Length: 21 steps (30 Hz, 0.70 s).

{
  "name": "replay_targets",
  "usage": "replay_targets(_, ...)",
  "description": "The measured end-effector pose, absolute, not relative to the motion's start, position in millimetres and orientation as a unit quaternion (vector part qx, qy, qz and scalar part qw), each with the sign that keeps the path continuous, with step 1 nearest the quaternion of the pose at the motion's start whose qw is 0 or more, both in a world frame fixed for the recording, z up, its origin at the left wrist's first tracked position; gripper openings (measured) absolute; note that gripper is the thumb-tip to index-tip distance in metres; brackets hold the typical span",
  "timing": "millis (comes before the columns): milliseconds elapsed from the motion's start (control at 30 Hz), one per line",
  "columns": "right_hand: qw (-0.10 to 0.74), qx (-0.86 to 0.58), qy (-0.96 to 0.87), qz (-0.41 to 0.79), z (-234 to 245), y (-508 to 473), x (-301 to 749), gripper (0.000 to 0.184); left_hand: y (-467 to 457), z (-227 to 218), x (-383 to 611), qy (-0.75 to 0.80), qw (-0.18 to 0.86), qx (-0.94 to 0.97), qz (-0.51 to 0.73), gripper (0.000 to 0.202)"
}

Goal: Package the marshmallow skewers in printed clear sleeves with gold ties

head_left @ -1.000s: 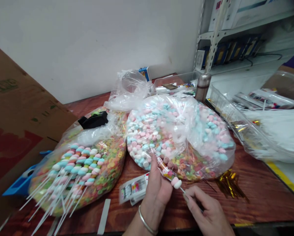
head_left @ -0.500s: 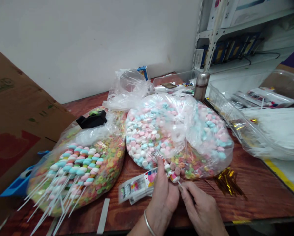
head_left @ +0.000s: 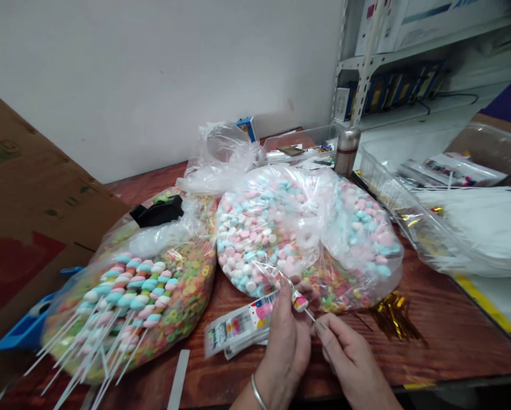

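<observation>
Left hand (head_left: 287,347): and there it is, fingers closed round the candy skewer (head_left: 300,303), thumb standing up along it, a metal bangle (head_left: 258,398) on the wrist.

Right hand (head_left: 351,359): thumb and forefinger pressed together right at the skewer's thin white stick (head_left: 310,314), just at its lower tip; too tight a spot to tell whether they really have it.

Skewer's position: up over the tabletop (head_left: 452,336), right at the lower edge of the marshmallow bag (head_left: 272,228), with clear film (head_left: 268,270) running up from it toward that bag.

Just below: printed packets (head_left: 238,330) lying under the left hand, gold foil strips (head_left: 394,319) off to the right.

Left side: a big cereal-ring bag (head_left: 182,273), a bundle of marshmallow skewers (head_left: 127,299) on or in it, white sticks fanning past its edge, and a black tape dispenser (head_left: 156,210) at its top.

Far side: a steel flask (head_left: 347,151) beside a clear tray (head_left: 300,147), metal shelving (head_left: 366,62) behind them.

Edges: a cardboard box (head_left: 37,199) on the left, a white plastic bag (head_left: 486,228) on the right.
</observation>
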State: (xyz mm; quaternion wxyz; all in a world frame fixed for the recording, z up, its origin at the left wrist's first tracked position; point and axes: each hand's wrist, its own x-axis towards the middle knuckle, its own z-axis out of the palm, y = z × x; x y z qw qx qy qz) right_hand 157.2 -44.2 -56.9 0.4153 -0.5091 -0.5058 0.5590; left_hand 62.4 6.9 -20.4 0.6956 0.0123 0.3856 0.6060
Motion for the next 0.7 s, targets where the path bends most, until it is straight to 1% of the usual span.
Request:
replay_targets(133, 0.393, -0.501, -0.509, 0.579, -58.1, -49.1, 159.9, 0.035, 20.2, -19.1, 44.7, 0.377, 0.682, 0.014, 0.626, 0.017)
replay_targets(233, 0.372, -0.528, -0.576, 0.5, -60.8, -53.4, 162.2, 0.032, 24.2, -17.8, 39.5, 0.37, 0.691, -0.009, 0.621, 0.017)
replay_targets(300, 0.367, -0.546, -0.651, 0.379, -65.4, -55.1, 164.4, 0.025, 23.9, -16.2, 40.5, 0.365, 0.698, -0.015, 0.616, 0.021)
replay_targets(367, 0.379, -0.529, -0.733, 0.201, -71.6, -55.6, 166.7, 0.014, 22.5, -14.6, 43.8, 0.374, 0.697, -0.018, 0.611, 0.023)
replay_targets(400, 0.382, -0.507, -0.764, 0.113, -74.6, -55.4, 167.5, 0.013, 21.7, -14.0, 45.9, 0.383, 0.693, -0.017, 0.61, 0.022)
replay_targets(467, 0.378, -0.467, -0.799, -0.011, -78.6, -54.4, 167.9, 0.022, 19.9, -13.6, 50.5, 0.398, 0.685, -0.012, 0.61, 0.019)
replay_targets(500, 0.378, -0.463, -0.801, -0.033, -79.1, -53.8, 167.2, 0.024, 19.1, -13.8, 52.6, 0.4, 0.682, -0.009, 0.612, 0.017)
replay_targets(533, 0.383, -0.47, -0.795, -0.025, -78.6, -53.4, 166.0, 0.022, 18.4, -14.1, 54.3, 0.399, 0.679, -0.006, 0.616, 0.017)
replay_targets(567, 0.395, -0.486, -0.78, 0.018, -77.2, -53.1, 164.3, 0.018, 17.9, -14.3, 55.4, 0.396, 0.678, -0.004, 0.619, 0.017)
replay_targets(600, 0.409, -0.503, -0.755, 0.097, -74.9, -52.9, 162.3, 0.014, 17.6, -14.4, 55.9, 0.394, 0.677, -0.003, 0.621, 0.019)
replay_targets(633, 0.422, -0.516, -0.715, 0.212, -72.1, -52.9, 160.2, 0.016, 17.5, -14.2, 55.9, 0.39, 0.68, -0.004, 0.62, 0.02)
replay_targets(700, 0.423, -0.501, -0.577, 0.487, -65.6, -52.9, 156.1, 0.03, 17.5, -13.4, 54.5, 0.381, 0.693, -0.003, 0.611, 0.023)
